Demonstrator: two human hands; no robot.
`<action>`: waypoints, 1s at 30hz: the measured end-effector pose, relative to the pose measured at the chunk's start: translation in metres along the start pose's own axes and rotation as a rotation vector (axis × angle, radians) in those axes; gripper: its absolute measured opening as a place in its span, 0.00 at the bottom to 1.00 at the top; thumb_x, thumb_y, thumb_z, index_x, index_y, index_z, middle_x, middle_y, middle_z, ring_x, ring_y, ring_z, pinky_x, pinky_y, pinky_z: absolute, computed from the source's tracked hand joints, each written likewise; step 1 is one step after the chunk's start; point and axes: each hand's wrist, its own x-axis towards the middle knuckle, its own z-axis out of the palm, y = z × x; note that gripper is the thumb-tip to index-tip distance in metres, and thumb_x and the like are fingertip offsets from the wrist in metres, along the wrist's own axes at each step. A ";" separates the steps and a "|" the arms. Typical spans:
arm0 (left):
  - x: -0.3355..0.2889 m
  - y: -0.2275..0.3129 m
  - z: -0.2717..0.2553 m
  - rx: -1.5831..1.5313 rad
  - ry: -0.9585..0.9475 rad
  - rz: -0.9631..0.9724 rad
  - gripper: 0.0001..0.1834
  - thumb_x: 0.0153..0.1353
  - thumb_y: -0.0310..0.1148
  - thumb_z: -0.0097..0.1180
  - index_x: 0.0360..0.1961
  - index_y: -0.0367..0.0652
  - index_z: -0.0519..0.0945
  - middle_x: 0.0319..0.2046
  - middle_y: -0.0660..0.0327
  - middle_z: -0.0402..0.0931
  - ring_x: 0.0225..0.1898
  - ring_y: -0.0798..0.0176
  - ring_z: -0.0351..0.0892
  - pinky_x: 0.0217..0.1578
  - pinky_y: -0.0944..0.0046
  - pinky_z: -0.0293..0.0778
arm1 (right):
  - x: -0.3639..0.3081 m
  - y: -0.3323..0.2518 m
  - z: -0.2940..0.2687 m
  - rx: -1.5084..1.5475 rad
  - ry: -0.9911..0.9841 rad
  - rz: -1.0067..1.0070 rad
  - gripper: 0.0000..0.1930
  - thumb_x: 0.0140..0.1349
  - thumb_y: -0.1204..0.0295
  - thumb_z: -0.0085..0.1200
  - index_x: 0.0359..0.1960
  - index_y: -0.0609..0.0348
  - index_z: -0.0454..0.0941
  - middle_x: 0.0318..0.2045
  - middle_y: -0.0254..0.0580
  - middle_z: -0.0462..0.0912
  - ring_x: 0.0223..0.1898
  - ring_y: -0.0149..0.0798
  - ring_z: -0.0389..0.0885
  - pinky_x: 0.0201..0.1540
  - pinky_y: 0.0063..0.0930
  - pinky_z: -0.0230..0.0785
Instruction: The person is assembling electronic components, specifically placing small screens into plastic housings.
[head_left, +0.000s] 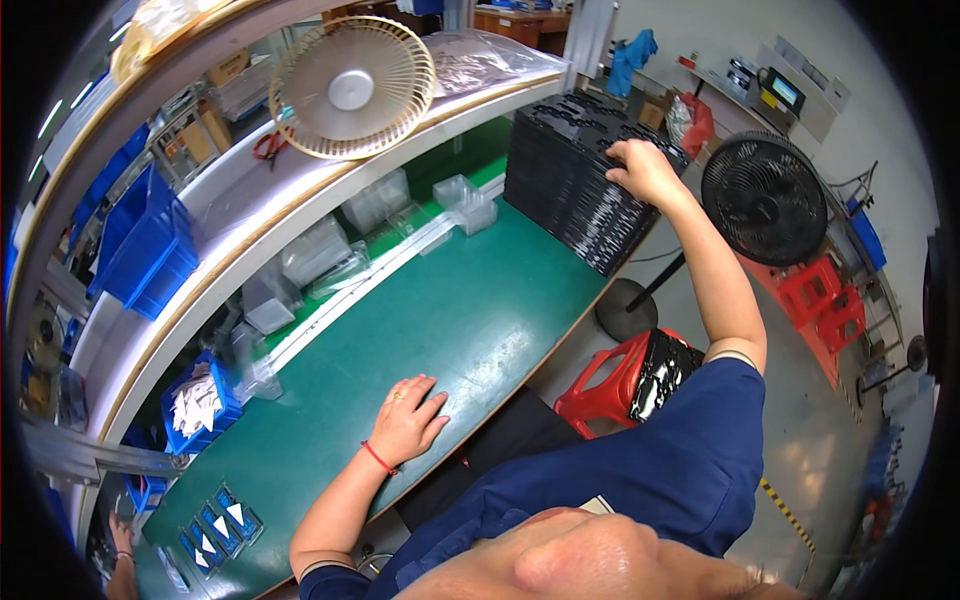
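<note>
My left hand (408,418) lies palm down on the green tabletop (470,310) near its front edge, fingers stretched out and holding nothing. My right arm reaches out to a tall stack of black plastic trays (570,185) at the table's far right end. There my right hand (645,172) has its fingers bent over the top of the stack, gripping the edge of an upper black tray. The palm side of that hand is hidden. At the table's left end lie several small blue packs with white triangles (220,528).
Clear plastic bins (315,250) line the table's back. A blue bin of white slips (200,400) stands left. Above runs a shelf with a round fan cover (350,90). A red stool (610,385) and black floor fan (765,190) stand right. Another person's hand (122,538) shows lower left.
</note>
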 end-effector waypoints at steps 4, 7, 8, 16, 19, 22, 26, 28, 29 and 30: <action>-0.005 0.002 0.000 0.017 -0.011 -0.070 0.18 0.51 0.37 0.64 0.43 0.42 0.80 0.48 0.50 0.74 0.54 0.46 0.72 0.57 0.48 0.66 | 0.008 0.002 -0.008 0.092 -0.005 -0.023 0.19 0.44 0.71 0.68 0.40 0.61 0.82 0.36 0.53 0.83 0.41 0.50 0.82 0.45 0.38 0.73; -0.006 0.004 -0.001 0.012 -0.018 -0.079 0.18 0.51 0.37 0.64 0.43 0.42 0.80 0.49 0.50 0.74 0.54 0.46 0.72 0.57 0.48 0.66 | 0.017 0.015 -0.032 0.208 0.033 -0.020 0.20 0.45 0.70 0.68 0.42 0.58 0.83 0.31 0.46 0.85 0.34 0.39 0.84 0.40 0.33 0.74; -0.004 0.005 -0.003 0.019 -0.036 -0.081 0.18 0.51 0.36 0.64 0.43 0.42 0.80 0.49 0.49 0.74 0.54 0.46 0.72 0.57 0.47 0.66 | 0.014 0.021 -0.040 0.242 0.086 -0.003 0.19 0.46 0.70 0.68 0.43 0.57 0.83 0.29 0.42 0.84 0.32 0.36 0.82 0.39 0.31 0.73; -0.004 0.004 -0.004 0.043 -0.073 -0.109 0.19 0.51 0.33 0.63 0.44 0.40 0.80 0.52 0.47 0.72 0.57 0.45 0.70 0.59 0.47 0.64 | -0.129 0.044 -0.030 0.069 0.498 0.247 0.21 0.52 0.64 0.63 0.49 0.54 0.80 0.23 0.42 0.76 0.26 0.37 0.74 0.33 0.31 0.69; 0.001 0.004 -0.003 0.056 -0.093 -0.118 0.19 0.51 0.33 0.63 0.45 0.40 0.80 0.53 0.48 0.72 0.57 0.46 0.70 0.60 0.47 0.62 | -0.206 0.060 0.061 -0.146 0.592 0.423 0.21 0.53 0.64 0.62 0.49 0.56 0.79 0.31 0.55 0.75 0.35 0.56 0.77 0.38 0.45 0.70; 0.005 0.004 -0.002 0.039 -0.108 -0.122 0.18 0.51 0.32 0.63 0.45 0.40 0.80 0.53 0.49 0.72 0.57 0.46 0.70 0.60 0.47 0.62 | -0.263 0.078 0.147 -0.258 0.345 0.782 0.21 0.52 0.66 0.62 0.49 0.56 0.78 0.34 0.54 0.75 0.39 0.56 0.76 0.40 0.46 0.71; -0.004 0.002 0.000 0.037 -0.118 -0.135 0.18 0.51 0.32 0.63 0.45 0.40 0.80 0.53 0.50 0.72 0.57 0.47 0.69 0.60 0.47 0.62 | -0.323 0.105 0.254 -0.255 0.124 0.940 0.18 0.52 0.67 0.63 0.44 0.58 0.78 0.36 0.53 0.76 0.41 0.55 0.77 0.42 0.44 0.73; -0.004 0.003 0.001 0.049 -0.126 -0.133 0.19 0.51 0.32 0.63 0.45 0.41 0.80 0.54 0.50 0.71 0.58 0.47 0.69 0.60 0.47 0.62 | -0.348 0.103 0.283 -0.188 0.010 1.003 0.17 0.52 0.67 0.63 0.43 0.58 0.79 0.38 0.54 0.77 0.42 0.55 0.78 0.43 0.44 0.74; -0.004 0.003 0.001 0.050 -0.130 -0.134 0.19 0.51 0.32 0.63 0.45 0.41 0.80 0.54 0.50 0.71 0.58 0.47 0.69 0.60 0.47 0.62 | -0.358 0.099 0.292 -0.149 -0.059 1.046 0.16 0.52 0.67 0.63 0.42 0.59 0.79 0.39 0.54 0.77 0.42 0.55 0.78 0.43 0.44 0.75; -0.003 0.004 0.000 0.046 -0.134 -0.141 0.19 0.51 0.32 0.62 0.45 0.41 0.80 0.54 0.50 0.71 0.58 0.47 0.68 0.60 0.47 0.61 | -0.364 0.096 0.302 -0.126 -0.121 1.091 0.15 0.52 0.67 0.63 0.41 0.59 0.80 0.40 0.54 0.77 0.43 0.55 0.79 0.43 0.44 0.75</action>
